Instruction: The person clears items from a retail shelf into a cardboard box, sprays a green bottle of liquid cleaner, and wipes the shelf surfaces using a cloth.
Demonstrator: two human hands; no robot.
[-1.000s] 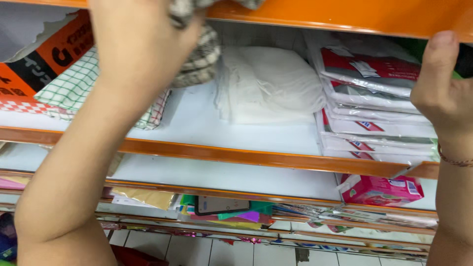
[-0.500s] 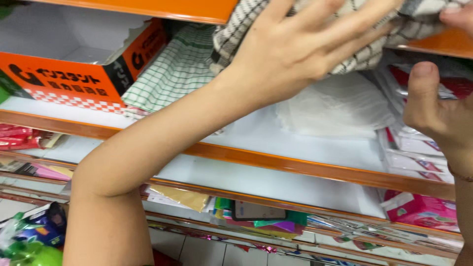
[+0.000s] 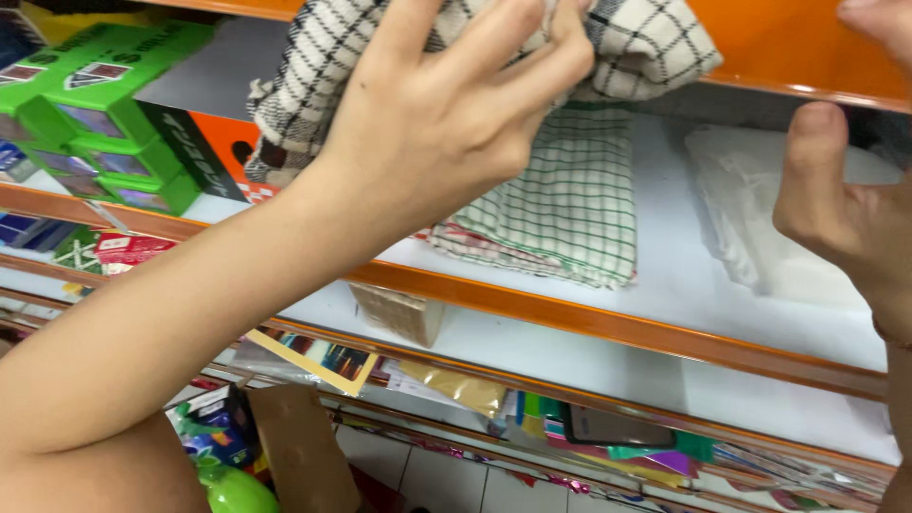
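Gripping: left hand (image 3: 446,114) clenched around a cream, black-checked woven cloth (image 3: 646,43), lifted before the orange-edged white shelf (image 3: 608,323).
Right hand (image 3: 850,190): open, thumb raised, holding nothing.
Below left hand: folded green-checked white cloth (image 3: 570,204) lying on shelf.

Top edge swallows the action

Checked cloth (image 3: 627,43) runs off the frame's top, its middle buried under the left hand (image 3: 446,123); right hand (image 3: 850,204), right of the cloth, is cropped, fingers (image 3: 879,19) barely showing.
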